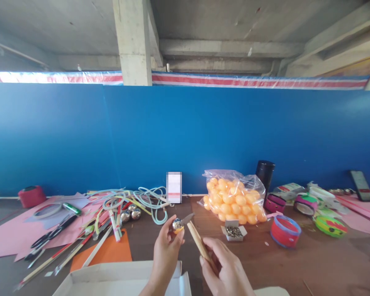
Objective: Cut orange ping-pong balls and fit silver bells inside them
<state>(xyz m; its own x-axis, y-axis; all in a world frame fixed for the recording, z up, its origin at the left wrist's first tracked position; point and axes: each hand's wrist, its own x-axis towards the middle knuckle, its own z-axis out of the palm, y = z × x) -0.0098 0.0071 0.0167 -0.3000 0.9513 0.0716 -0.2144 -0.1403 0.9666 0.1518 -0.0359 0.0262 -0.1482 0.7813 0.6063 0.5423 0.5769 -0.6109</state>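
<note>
Between the thumb and fingers of my left hand (166, 250) is a shiny silver ball (176, 224) with an orange piece (179, 230) at its lower side. I cannot tell whether the orange piece is joined to the ball. My right hand (223, 265) is closed round the wooden handle of a knife (197, 238). Its dark blade points left, close beside the ball; whether they touch is unclear. Beyond my right hand stands a small open white box of metal pieces (233, 232). Below my left hand lies a shallow white box (111, 271).
A clear bag of orange balls (234, 201) stands behind. Rope coils (151, 197), silver balls (132, 213), scissors (49, 234), sticks and coloured paper lie left. To the right are a red tape roll (285, 231), a black cylinder (265, 176) and a phone (361, 185).
</note>
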